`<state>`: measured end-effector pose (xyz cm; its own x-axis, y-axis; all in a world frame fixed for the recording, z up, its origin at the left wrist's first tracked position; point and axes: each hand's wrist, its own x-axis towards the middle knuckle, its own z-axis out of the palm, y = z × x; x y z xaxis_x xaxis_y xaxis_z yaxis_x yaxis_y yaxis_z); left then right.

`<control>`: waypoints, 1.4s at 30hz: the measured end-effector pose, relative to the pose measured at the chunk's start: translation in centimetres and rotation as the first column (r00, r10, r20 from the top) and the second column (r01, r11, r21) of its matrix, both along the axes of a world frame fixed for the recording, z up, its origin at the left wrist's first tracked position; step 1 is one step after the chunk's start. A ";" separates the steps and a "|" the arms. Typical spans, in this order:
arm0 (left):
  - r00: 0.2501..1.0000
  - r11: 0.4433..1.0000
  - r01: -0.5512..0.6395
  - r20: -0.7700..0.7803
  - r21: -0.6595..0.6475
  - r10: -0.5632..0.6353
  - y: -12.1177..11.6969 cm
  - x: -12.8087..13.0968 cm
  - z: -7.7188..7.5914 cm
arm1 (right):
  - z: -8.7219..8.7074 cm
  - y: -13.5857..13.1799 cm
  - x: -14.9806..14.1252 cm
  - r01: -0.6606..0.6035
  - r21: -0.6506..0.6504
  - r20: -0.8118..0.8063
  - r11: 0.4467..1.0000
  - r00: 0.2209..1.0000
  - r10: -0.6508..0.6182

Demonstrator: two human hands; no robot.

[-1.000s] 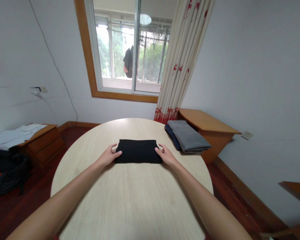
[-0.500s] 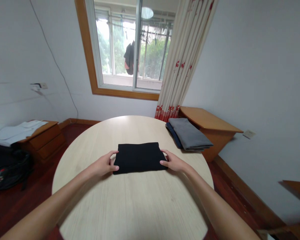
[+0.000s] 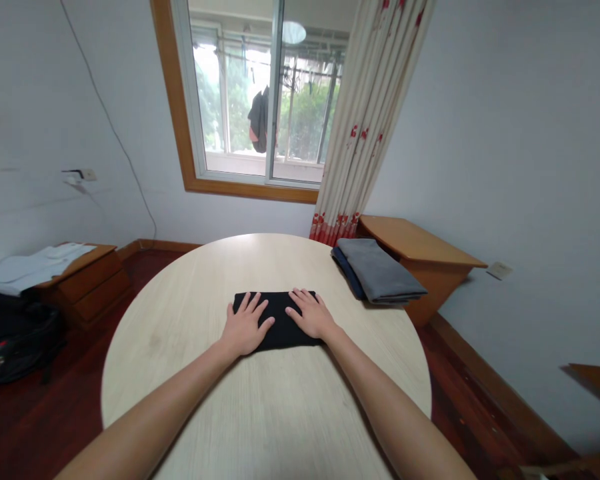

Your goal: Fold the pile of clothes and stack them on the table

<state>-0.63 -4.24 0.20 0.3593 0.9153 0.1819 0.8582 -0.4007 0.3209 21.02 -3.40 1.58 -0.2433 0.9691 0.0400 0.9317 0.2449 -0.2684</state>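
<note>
A black cloth folded into a flat rectangle (image 3: 280, 328) lies on the round, pale wood table (image 3: 270, 413). On its left part rests my left hand (image 3: 245, 325), palm down with the fingers spread. My right hand (image 3: 311, 316) lies flat on the right part, its fingers pointing toward the window. Both hands cover the cloth's side edges in part; its middle shows between them.
Folded grey and dark blue cloths (image 3: 380, 270) are stacked at the table's right rear edge. Behind them stands a wooden desk (image 3: 420, 240) beside a patterned curtain (image 3: 365, 133). At left are a low drawer cabinet (image 3: 100, 283) with papers and a black bag (image 3: 17, 340).
Both hands have let go of the black cloth's side edges and moved inward onto its top, now flat with fingers spread. The cloth stays in about the same place.
</note>
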 end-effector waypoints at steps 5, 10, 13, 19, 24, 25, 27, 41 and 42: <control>0.995 0.995 -0.089 0.030 -0.049 0.091 0.0 -2.4 -0.4 | -0.1 0.2 2.9 0.117 -0.082 -0.059 0.990 0.991 -0.122; 0.989 0.985 -0.150 -0.007 -0.082 0.150 0.7 -4.0 -0.7 | 0.8 -3.1 2.3 0.159 -0.053 0.048 0.986 0.986 -0.157; 0.976 0.976 -0.214 0.031 -0.048 0.215 1.4 -5.4 0.1 | 1.4 -6.9 1.5 0.201 -0.039 0.143 0.979 0.971 -0.193; 0.937 0.939 -0.305 0.127 -0.158 0.326 0.7 -6.5 2.7 | 3.0 -10.4 0.8 0.212 -0.100 0.119 0.972 0.973 -0.200; 0.922 0.933 -0.264 0.220 -0.245 0.318 -0.2 -6.2 2.1 | 3.6 -6.5 -1.1 0.213 -0.141 0.015 0.967 0.977 -0.213; 0.909 0.938 -0.238 0.282 -0.252 0.307 -0.1 -6.3 1.8 | 3.4 -5.4 -1.4 0.199 -0.158 -0.054 0.967 0.976 -0.210; 0.863 0.945 -0.177 0.418 -0.275 0.284 0.2 -6.4 1.0 | 2.8 -3.3 -1.7 0.197 -0.185 -0.184 0.963 0.955 -0.231; 0.404 0.999 -0.037 0.914 0.036 -0.018 -0.9 -4.3 3.5 | 2.6 -2.8 -1.5 -0.374 -0.410 -0.902 0.832 0.300 -0.310; 0.394 0.998 -0.038 0.919 0.046 -0.027 -1.0 -4.2 3.5 | 2.8 -3.3 -1.4 -0.374 -0.391 -0.915 0.841 0.258 -0.311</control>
<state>-4.83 -5.23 3.70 -0.0603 0.8943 0.4433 0.0592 -0.4401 0.8960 19.58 -6.68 4.34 -0.3898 0.9081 -0.1529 -0.0901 -0.2028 -0.9751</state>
